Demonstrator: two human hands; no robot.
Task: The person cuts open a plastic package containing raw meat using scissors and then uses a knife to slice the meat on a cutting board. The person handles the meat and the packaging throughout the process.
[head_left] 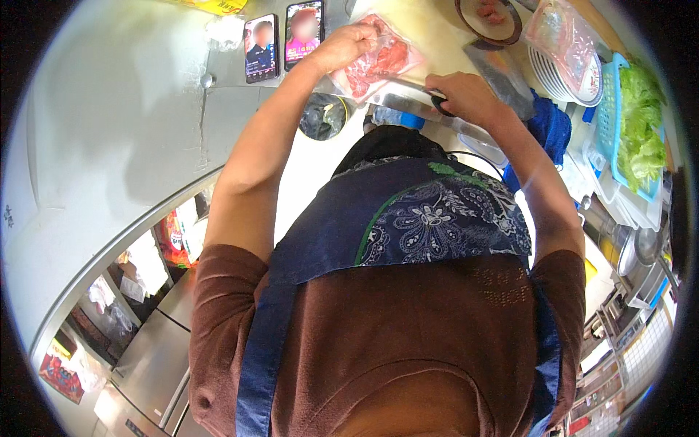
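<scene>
A clear plastic bag of raw red meat (389, 57) lies near the counter's front edge at the top centre. My left hand (349, 46) pinches its upper left part, fingers bent over the plastic. From the right, my right hand (464, 95) grips what look like scissors (407, 83) by their black handle. The metal blades point left and reach the bag's lower edge; whether they are apart cannot be told. Part of the meat is hidden under my left fingers.
Two phones (262, 49) (304, 35) stand left of the bag. Rightward are a round dish with meat pieces (489, 19), stacked plates (546, 76) under another bag, a blue cloth (549, 123) and a blue basket (610, 109) of lettuce (641, 125). A black-lined bin (323, 117) sits below the edge.
</scene>
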